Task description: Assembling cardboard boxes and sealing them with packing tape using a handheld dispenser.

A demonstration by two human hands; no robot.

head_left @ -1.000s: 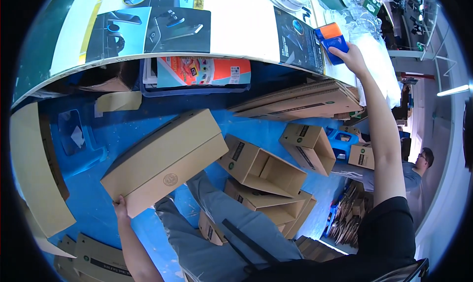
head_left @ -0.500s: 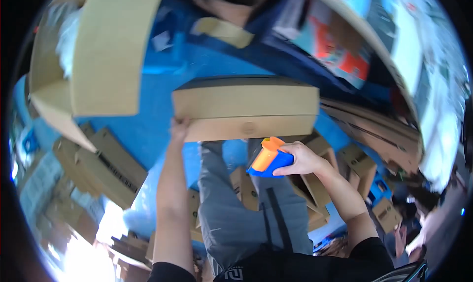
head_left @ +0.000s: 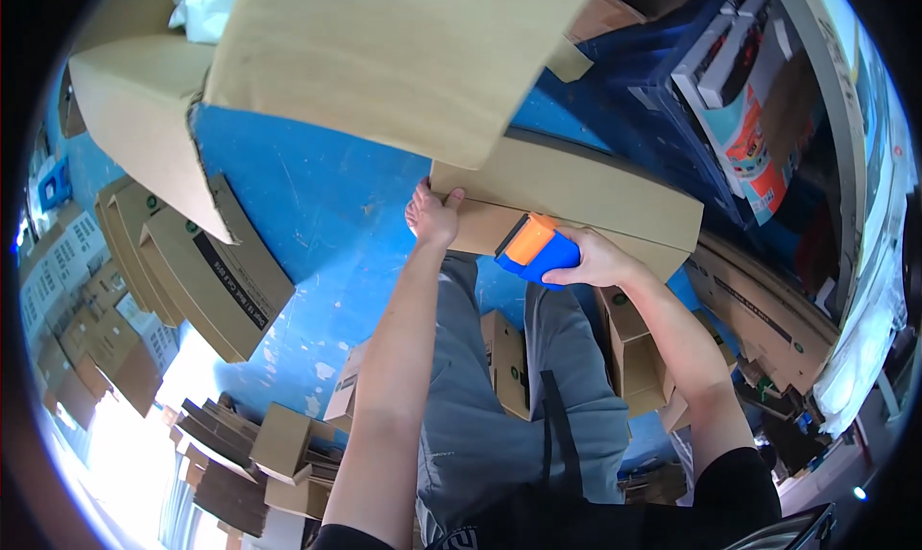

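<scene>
A long closed cardboard box [head_left: 595, 190] lies across in front of my legs, slanting down to the right. Its left end is gripped by my left hand [head_left: 435, 216], with the thumb on the box and the fingers around the end. My right hand [head_left: 597, 259] is closed around an orange and blue tape dispenser [head_left: 540, 250]. The dispenser is in front of the box's near side, its dark edge facing left; whether it touches the cardboard I cannot tell. A large flap hides the box's upper left part.
That flap belongs to a big open carton [head_left: 375, 60] at upper left, with a white plastic bag [head_left: 205, 7] in it. Flattened cartons [head_left: 206, 271] lean at left on the blue floor [head_left: 327, 252]. A dark blue crate [head_left: 663, 98] with packages stands at upper right. Small boxes surround my legs.
The view has swung, so the big carton reaches over the box. The long box now slants. Both hands stay with it, and the dispenser now overlaps the box's near side.
</scene>
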